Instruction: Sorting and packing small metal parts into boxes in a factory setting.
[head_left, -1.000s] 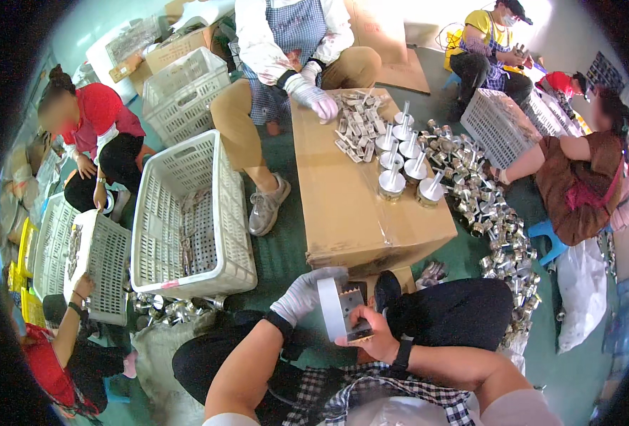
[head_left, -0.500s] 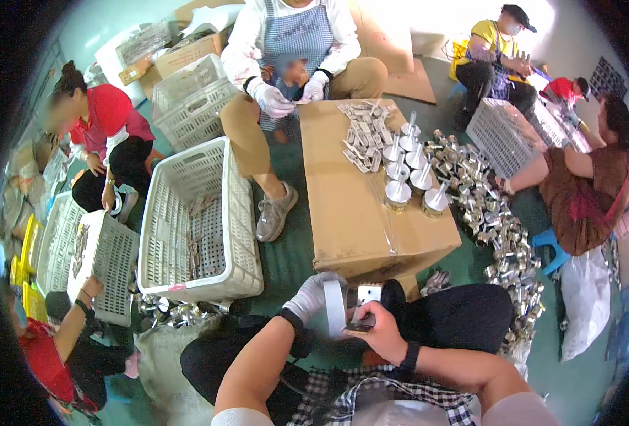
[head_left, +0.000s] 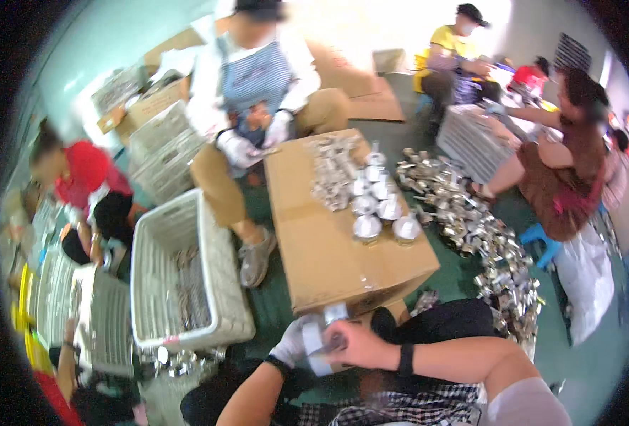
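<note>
In front of my lap, my gloved left hand is closed on a pale, band-shaped piece; blur hides its exact kind. My bare right hand presses against the same piece from the right, fingers curled together. Something small and dark shows at those fingertips, too smeared to name. Just above both hands, a shiny light-coloured bit shows against the near edge of a cardboard box. On that box stand several silver round metal parts, beside a pile of small flat metal pieces.
A white plastic crate stands left of the box, with metal pieces inside. Heaped metal parts run along the floor on the right. Across the box sits a co-worker in white gloves. Others work on both sides. A white sack stands right.
The whole view has shifted, so the box sits lower and further left. My right hand has turned and closed in on the pale piece, its fingers now more curled. The co-worker opposite still holds both gloved hands low.
</note>
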Motion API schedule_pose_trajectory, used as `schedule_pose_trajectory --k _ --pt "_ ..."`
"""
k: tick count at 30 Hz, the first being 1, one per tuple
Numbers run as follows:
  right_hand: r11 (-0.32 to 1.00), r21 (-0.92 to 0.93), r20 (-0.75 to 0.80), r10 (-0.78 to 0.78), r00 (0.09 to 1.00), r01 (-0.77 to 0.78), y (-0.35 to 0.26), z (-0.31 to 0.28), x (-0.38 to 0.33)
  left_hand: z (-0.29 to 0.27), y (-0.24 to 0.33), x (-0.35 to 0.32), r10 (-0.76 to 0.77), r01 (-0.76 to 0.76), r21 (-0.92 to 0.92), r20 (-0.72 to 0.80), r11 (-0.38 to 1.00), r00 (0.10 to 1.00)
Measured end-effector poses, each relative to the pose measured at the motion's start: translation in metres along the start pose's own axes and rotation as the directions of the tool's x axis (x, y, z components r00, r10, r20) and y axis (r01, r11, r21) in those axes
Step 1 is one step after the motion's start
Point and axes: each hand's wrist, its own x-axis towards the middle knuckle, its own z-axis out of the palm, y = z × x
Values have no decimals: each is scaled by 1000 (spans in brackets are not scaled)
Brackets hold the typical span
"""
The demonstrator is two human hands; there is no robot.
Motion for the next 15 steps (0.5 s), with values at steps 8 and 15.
schedule_pose_trajectory --k 8,15 --pt "995 98 76 -34 996 26 0 10 -7 21 9 -19 -59 55 -85 -41 995 997" --pt "980 166 4 -116 993 113 20 19 -4 11 5 -9 -55 57 10 -127 998 990"
